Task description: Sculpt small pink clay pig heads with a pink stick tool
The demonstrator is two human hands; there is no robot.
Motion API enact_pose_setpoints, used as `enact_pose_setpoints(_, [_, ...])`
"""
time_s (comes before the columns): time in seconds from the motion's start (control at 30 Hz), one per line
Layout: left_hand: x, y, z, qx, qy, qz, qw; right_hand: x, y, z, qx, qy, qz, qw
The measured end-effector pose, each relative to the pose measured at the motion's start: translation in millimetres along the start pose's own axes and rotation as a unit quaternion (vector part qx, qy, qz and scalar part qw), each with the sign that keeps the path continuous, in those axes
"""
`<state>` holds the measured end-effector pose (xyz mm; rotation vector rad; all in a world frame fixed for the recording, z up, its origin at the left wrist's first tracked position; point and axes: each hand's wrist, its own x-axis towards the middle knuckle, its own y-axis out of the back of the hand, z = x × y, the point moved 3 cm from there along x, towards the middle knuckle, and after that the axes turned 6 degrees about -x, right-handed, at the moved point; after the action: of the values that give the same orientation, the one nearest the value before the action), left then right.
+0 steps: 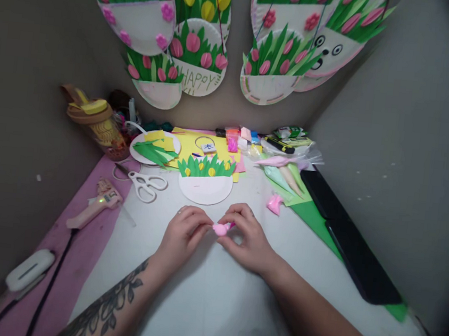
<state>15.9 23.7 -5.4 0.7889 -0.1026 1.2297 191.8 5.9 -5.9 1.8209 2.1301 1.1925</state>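
Both hands meet over the white table cover around a small pink lump of modelling clay [220, 230]. At the lump's left end, the thumb and fingertips of my left hand [188, 232] pinch together. My right hand [247, 238] grips the right side between thumb and curved fingers. A darker pink bit shows by the right fingers; what it is I cannot make out. Just beyond the hands lies a white paper-plate basket [205, 189] with green paper grass and yellow flowers. To the right rests a small pink clay packet [274, 203].
White-handled scissors [146, 184] and a pink glue gun [98, 205] with a black cord lie left. Behind are a tumbler [98, 125], a plate of paper strips [155, 148] and clay packets [233, 139]. Piping bags [285, 177] and a long black object [360, 252] lie right.
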Motion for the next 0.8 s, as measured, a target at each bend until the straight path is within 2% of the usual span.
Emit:
enact_pose_setpoints(0.37, [-0.5,-1.2,1.7,0.019,-0.013,-0.020,1.000,0.4,-1.2,0.0,-0.001,-0.002,-0.003,1.000])
enact_pose_setpoints(0.63, [-0.3,0.6,-0.8,0.010,0.006,0.002,1.000,1.2,-0.9,0.2,-0.001,-0.003,-0.002,1.000])
enact_pose_setpoints(0.8, [-0.3,-0.5,0.5,0.012,0.002,-0.012,1.000,0.0,-1.5,0.6,-0.001,-0.003,-0.004,1.000])
